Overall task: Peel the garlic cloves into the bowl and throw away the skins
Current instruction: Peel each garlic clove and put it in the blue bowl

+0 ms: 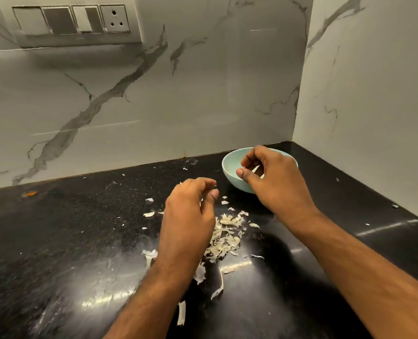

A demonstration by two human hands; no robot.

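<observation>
The countertop (301, 302) looks like polished black stone, speckled and glossy enough to throw back streaks of light. The wall (178, 94) is smooth white marble-look slab with grey veins and a soft sheen. The bowl (228, 171) seems matt pale-blue ceramic. The garlic skins (225, 234) are dry, papery flakes. The switch plate (73, 20) looks like smooth plastic.

A black, glossy, speckled desk (85, 231) runs into a corner of marble-patterned wall. A pale blue bowl (230, 172) sits on it near the back corner. In front of the bowl lies a heap of garlic skins (227, 233), with loose flakes and longer strips scattered around it toward the near edge. A small orange scrap (29, 193) lies far left by the wall.
</observation>
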